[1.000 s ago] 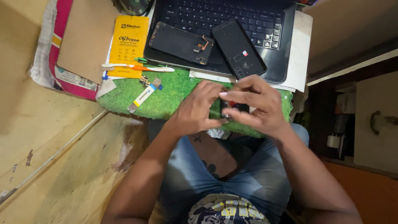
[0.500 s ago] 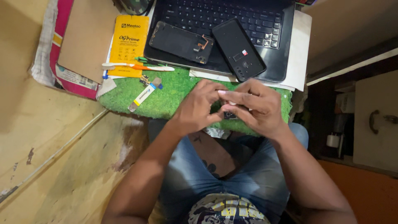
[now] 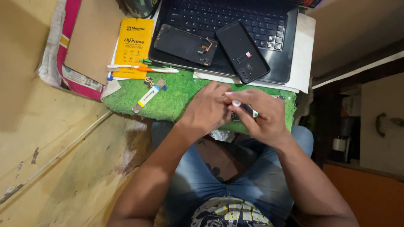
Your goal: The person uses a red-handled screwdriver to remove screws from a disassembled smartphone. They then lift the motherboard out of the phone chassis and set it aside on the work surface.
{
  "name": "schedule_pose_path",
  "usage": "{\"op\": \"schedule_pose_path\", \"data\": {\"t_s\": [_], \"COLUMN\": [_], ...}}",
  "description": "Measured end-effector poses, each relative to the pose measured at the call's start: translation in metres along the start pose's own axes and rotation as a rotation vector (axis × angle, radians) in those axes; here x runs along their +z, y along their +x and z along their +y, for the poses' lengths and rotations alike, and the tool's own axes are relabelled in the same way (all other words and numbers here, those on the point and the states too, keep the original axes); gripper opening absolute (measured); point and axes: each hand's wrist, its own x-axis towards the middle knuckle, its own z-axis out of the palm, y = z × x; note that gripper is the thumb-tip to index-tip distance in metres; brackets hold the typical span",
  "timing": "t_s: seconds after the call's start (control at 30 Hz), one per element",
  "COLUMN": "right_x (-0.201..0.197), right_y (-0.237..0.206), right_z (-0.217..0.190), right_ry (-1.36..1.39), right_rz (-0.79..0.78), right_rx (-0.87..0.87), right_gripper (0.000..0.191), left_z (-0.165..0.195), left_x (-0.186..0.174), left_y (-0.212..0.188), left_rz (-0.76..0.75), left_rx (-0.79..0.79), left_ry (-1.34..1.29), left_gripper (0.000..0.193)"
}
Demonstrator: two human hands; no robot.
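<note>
Both hands, left hand (image 3: 208, 111) and right hand (image 3: 263, 117), pinching a small white-tipped tube (image 3: 244, 107) over the green mat (image 3: 176, 101), apparently mid-application; steady tip control needed next.

A small dark part with a white tip (image 3: 243, 107) lies nearly level, pinched over the green mat's edge.

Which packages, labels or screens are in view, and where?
Yellow packet: flat rectangle, dark print, left of the laptop.
Phone screen panel: black, orange flex tab, lying on the laptop keyboard.
Black phone: on the laptop, small red-white sticker.
Strip label: white-yellow, blue end, on the green mat.
</note>
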Motion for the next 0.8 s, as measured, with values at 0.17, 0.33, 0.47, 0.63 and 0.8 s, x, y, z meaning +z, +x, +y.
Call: {"op": "schedule_pose_path", "data": {"t_s": [0.17,0.33,0.47,0.63,0.8], "right_x": [0.003,0.016,0.011,0.009,0.011], "right_y": [-0.007,-0.011,-0.008,-0.009,-0.012], "right_z": [0.0,0.0,-0.003,-0.007,-0.005], "right_ry": [0.069,0.003,0.031,-0.036,-0.079], "right_rz": [0.008,0.119,0.096,0.098,0.131], "right_rx": [-0.069,0.021,-0.006,-0.06,0.154], "right_gripper": [0.043,0.031,0.033,0.035,0.031], "left_z": [0.0,0.0,0.0,-0.001,0.001], "left_x": [0.0,0.0,0.001,-0.001,0.0], "left_y": [0.001,0.001,0.001,0.0,0.002], "left_rz": [-0.053,-0.012,-0.012,0.004,-0.01], "left_rx": [-0.061,-0.031,0.014,0.078,0.066], "left_ry": [-0.008,-0.037,0.005,0.036,0.08], "left_gripper": [0.034,0.034,0.03,0.027,0.022]}}
